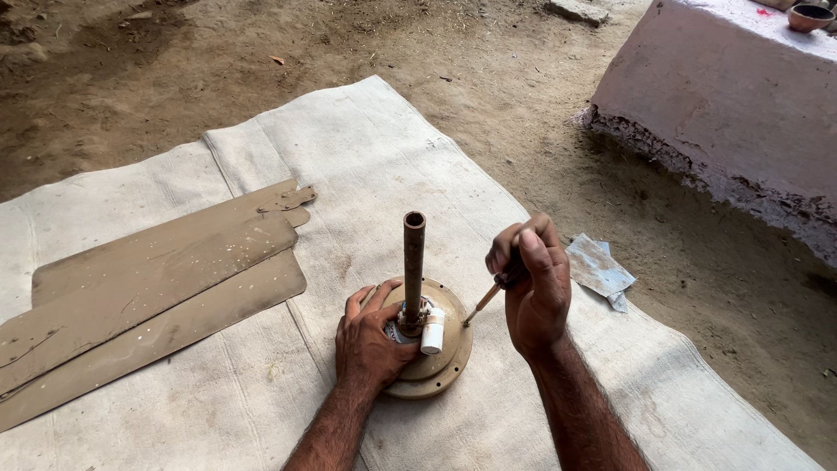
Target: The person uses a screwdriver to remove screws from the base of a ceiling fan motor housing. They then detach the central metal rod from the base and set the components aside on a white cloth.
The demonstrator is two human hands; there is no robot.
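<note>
A round brown ceiling-fan motor housing point(445, 362) lies flat on a white cloth point(366, 148), with its brown down-rod point(413, 262) standing upright from the centre. A small white cylinder point(432, 331) is attached beside the rod. My left hand point(370, 340) rests on the housing's left side, fingers spread over it. My right hand point(532, 288) grips a screwdriver point(485, 302) whose tip touches the housing's right top.
Three brown fan blades point(157, 288) lie stacked on the cloth to the left. A crumpled grey rag point(598, 267) lies on the dirt floor point(540, 122) at the right. A pinkish plastered block point(724, 105) with a small clay bowl point(811, 16) stands at the top right.
</note>
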